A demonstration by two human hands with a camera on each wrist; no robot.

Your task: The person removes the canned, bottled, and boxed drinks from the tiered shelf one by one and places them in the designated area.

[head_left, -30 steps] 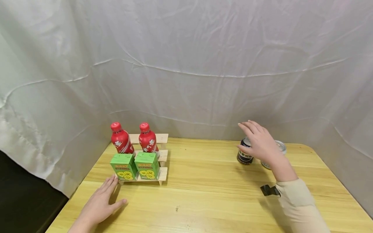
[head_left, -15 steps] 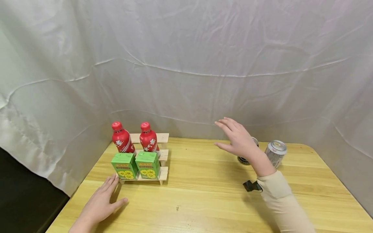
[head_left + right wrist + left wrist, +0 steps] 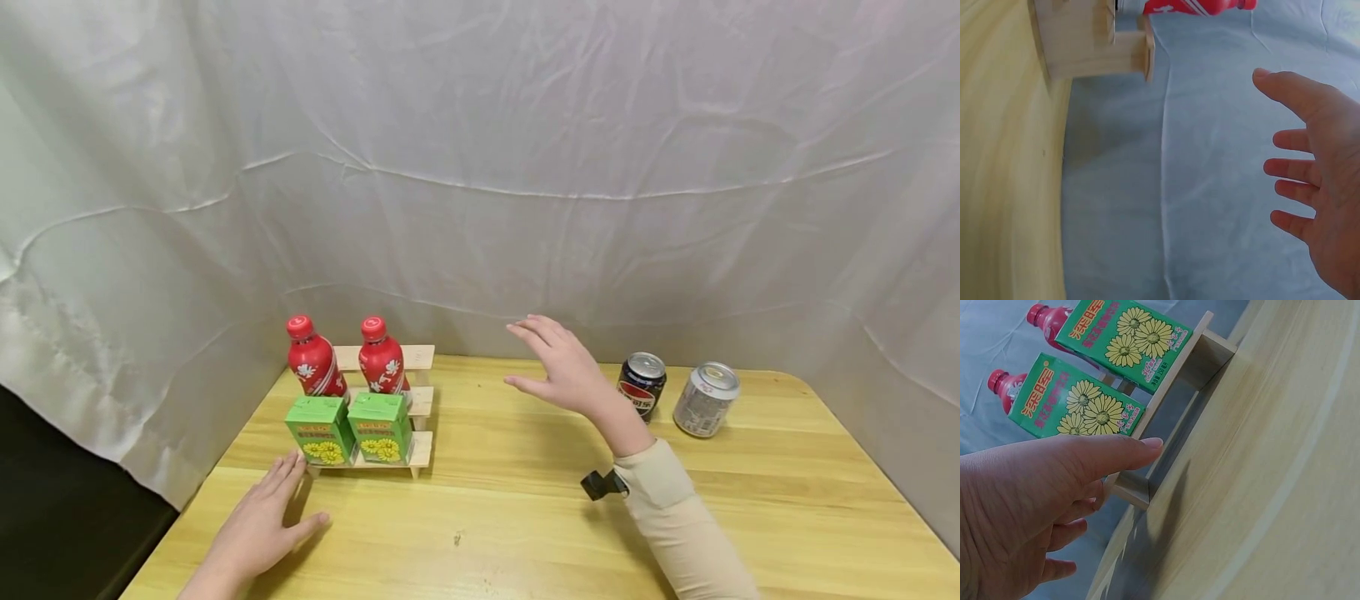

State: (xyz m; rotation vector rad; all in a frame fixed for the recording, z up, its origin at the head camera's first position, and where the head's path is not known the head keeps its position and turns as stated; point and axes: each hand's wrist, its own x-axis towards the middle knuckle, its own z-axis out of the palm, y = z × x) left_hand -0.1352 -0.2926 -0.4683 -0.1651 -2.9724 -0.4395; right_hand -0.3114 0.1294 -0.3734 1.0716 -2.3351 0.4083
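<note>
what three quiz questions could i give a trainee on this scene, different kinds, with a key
1. How many cans stand on the table?
2. Which stand on the lowest step of the rack: (a) bottles, (b) cartons, (c) cans?
3. True or false: the left hand is nearer the rack than the right hand.

Key: 1. two; 2. b; 3. true.
</note>
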